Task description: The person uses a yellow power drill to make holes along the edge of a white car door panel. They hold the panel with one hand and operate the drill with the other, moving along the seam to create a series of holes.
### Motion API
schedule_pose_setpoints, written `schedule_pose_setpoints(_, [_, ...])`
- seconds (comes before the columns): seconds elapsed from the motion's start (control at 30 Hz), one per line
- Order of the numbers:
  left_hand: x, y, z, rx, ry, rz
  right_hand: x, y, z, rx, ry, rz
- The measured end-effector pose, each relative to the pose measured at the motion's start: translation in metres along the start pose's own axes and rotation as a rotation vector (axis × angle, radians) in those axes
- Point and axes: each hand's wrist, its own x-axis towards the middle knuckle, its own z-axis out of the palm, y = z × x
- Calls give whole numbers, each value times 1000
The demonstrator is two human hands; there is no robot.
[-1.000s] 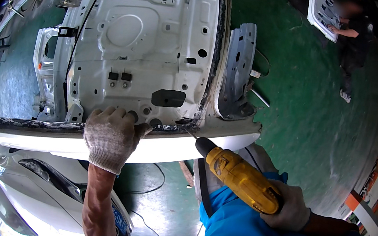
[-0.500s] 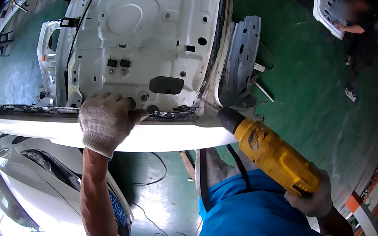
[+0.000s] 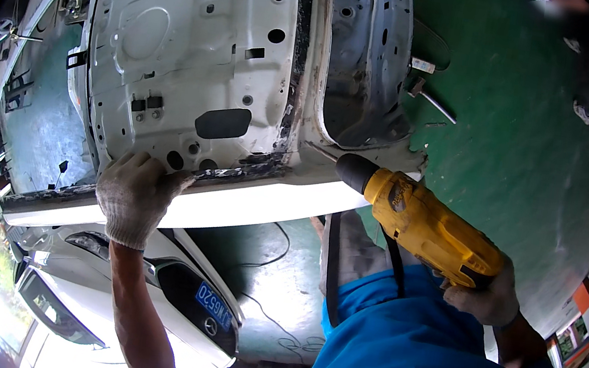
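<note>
A white car body shell (image 3: 174, 77) with stamped holes fills the upper left, a bright white sill (image 3: 261, 206) along its near side. My left hand (image 3: 133, 195), in a knitted work glove, is closed over the sill's dark, rough upper edge, thumb stretched to the right. In my gloved right hand (image 3: 493, 298) is a yellow power drill (image 3: 428, 225), gripped by its rear handle and pointing left. Its black chuck (image 3: 356, 173) carries a thin drill bit (image 3: 323, 152). The bit's tip lies at the shell's near right corner; I cannot tell whether it touches the metal.
A hammer-like tool (image 3: 434, 104) lies on the green floor (image 3: 511, 139) right of the shell. Behind the sill, at lower left, stands a white car (image 3: 164, 309). Cables (image 3: 277, 309) run over the floor below. Another person's feet (image 3: 582, 111) show at upper right.
The view has shifted, so the shell sits further left and higher, and the other person is mostly out of frame. My left hand keeps its hold; the drill stays by the corner.
</note>
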Motion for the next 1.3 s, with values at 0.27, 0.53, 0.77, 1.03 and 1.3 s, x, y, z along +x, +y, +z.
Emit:
schedule_pose_setpoints(0.27, [2, 5, -2, 117, 59, 32, 20, 31, -19, 11, -51, -74])
schedule_pose_setpoints(0.53, [-38, 182, 53, -178, -28, -285, 28, 54, -41, 45, -33, -5])
schedule_pose_setpoints(0.77, [-7, 246, 92, -396, -95, -574, 32, 84, -63, 153, -34, 39])
schedule_pose_setpoints(1.03, [-9, 273, 106, -971, 140, -656, 27, 102, -97, -276, -132, 156])
schedule_pose_setpoints(1.3, [-50, 315, 126, -985, -128, -483, 13, 62, -69, -681, -21, -322])
